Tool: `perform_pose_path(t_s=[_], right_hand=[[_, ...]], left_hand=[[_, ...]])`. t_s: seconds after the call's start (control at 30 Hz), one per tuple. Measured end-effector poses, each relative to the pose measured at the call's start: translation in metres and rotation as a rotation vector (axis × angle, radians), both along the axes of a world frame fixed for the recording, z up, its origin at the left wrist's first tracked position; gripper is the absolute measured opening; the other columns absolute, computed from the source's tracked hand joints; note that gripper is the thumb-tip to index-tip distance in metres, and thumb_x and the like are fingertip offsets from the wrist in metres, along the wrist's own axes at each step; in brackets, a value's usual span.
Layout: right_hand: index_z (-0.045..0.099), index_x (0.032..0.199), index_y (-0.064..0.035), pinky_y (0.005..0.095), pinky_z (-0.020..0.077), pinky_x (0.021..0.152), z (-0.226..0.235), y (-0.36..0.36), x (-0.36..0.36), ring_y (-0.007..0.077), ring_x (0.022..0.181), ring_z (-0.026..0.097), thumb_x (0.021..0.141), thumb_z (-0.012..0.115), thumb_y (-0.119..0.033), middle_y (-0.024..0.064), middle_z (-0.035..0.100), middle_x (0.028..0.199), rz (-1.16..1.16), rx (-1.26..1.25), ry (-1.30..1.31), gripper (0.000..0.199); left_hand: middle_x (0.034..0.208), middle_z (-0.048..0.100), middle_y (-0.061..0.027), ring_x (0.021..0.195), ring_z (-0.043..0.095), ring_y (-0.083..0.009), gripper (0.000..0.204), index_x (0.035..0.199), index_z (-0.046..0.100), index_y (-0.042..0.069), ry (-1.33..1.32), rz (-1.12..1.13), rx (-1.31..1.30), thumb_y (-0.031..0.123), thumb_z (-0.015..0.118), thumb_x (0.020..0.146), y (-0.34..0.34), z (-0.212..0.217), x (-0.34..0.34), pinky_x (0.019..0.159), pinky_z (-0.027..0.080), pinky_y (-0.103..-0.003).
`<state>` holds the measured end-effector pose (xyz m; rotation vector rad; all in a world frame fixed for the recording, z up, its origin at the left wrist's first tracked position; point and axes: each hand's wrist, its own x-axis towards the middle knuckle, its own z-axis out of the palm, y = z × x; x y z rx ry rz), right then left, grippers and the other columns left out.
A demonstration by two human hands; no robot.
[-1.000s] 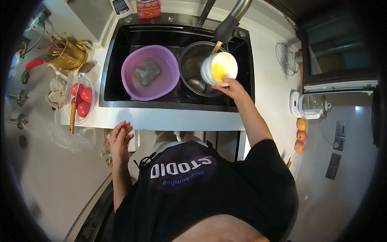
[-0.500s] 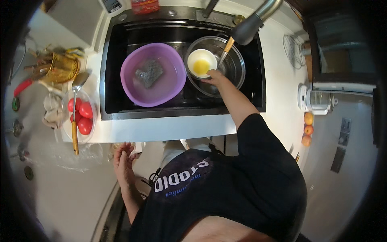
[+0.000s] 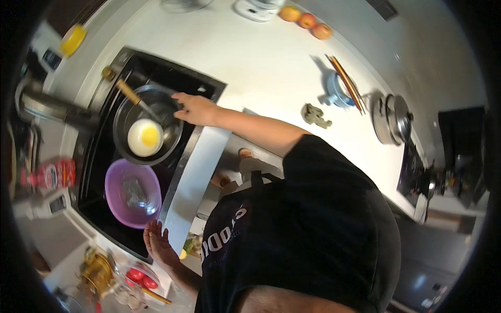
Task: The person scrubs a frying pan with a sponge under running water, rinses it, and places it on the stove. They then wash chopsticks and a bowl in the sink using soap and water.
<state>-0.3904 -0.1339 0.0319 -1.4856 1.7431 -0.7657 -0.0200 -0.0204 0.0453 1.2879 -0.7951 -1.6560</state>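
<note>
My right hand (image 3: 195, 108) is at the edge of a round see-through basin (image 3: 121, 143), fingers apart and holding nothing; whether a fingertip touches the rim I cannot tell. Inside the basin a white bowl (image 3: 136, 141) holds yellow liquid, and a wooden-handled utensil (image 3: 129, 93) leans beside it. Just below a purple tub (image 3: 116, 194), my left hand (image 3: 159, 244) is open, palm and fingers showing. A grey, blurred lump (image 3: 134, 192) lies in the tub. Both vessels stand in the black sink (image 3: 102, 221).
The faucet (image 3: 57, 109) reaches over the sink's far side. Red tomatoes (image 3: 140, 279) sit in a clear container at lower left. On the counter to the right are a crumpled cloth (image 3: 315, 116), a blue cup (image 3: 336, 93) with chopsticks, a lidded pot (image 3: 389, 120) and fruit (image 3: 308, 21).
My view has swung to the right, so the sink now appears tilted at left. My right hand has let go of the white bowl, which rests in the basin.
</note>
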Motion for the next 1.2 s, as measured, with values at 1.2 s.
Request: perform_pose_path(t_s=[1.2], right_hand=[[0.051,0.097,-0.0020,0.0392,0.0479,0.072,-0.048,0.437,-0.426,0.0348,0.085,0.056,0.076,0.045,0.000,0.0203,0.048,0.100,-0.892,0.307,0.708,0.021]], left_hand=[[0.099,0.056,-0.0218,0.094,0.054,-0.0320,0.038,0.097,0.054,-0.004,-1.041,-1.421,-0.998,0.021,0.058,0.068,0.115,-0.034,-0.636,0.080,0.043,-0.037]])
